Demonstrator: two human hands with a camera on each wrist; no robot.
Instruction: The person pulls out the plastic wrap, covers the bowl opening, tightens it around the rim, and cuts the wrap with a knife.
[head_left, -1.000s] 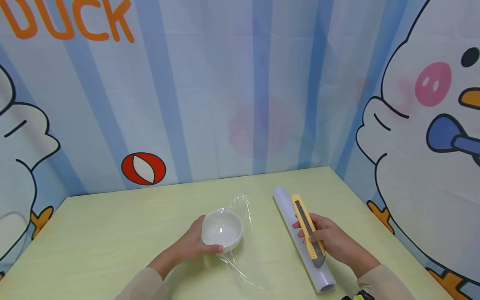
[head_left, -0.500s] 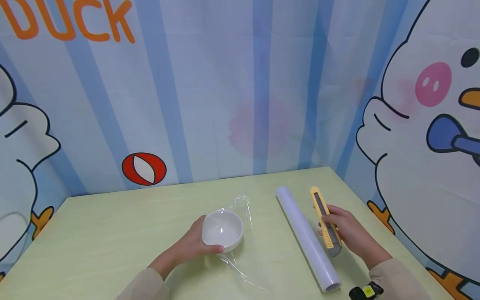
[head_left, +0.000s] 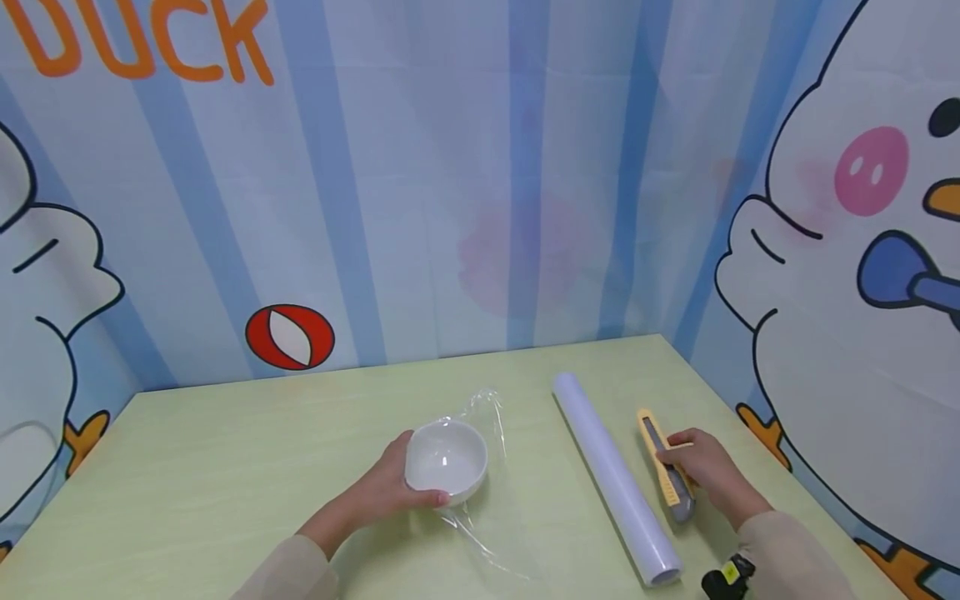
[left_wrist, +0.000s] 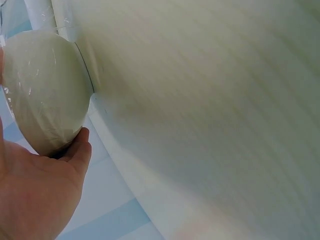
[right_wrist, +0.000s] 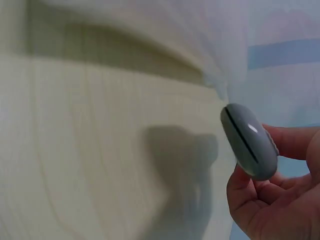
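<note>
My left hand [head_left: 390, 485] grips a white bowl [head_left: 446, 461] by its left side, thumb over the near rim. Clear plastic film [head_left: 489, 408] clings to the bowl and trails out beyond it, and in the left wrist view it wraps the outside of the bowl [left_wrist: 50, 90]. At the right, my right hand [head_left: 708, 468] pinches a yellow and grey utility knife [head_left: 666, 467] between thumb and fingers. The knife's grey rounded end [right_wrist: 250, 142] faces the right wrist camera, with its shadow on the table below. No blade shows.
A long pale roll [head_left: 615, 479] lies lengthwise on the light yellow-green table [head_left: 247, 467], between bowl and knife. Behind the table hangs a blue striped cartoon backdrop [head_left: 420, 183], which also closes off both sides.
My right hand has carried the utility knife from over the roll to the right and lowered it toward the table. The roll shifted slightly right. My left hand and the bowl stay put.
</note>
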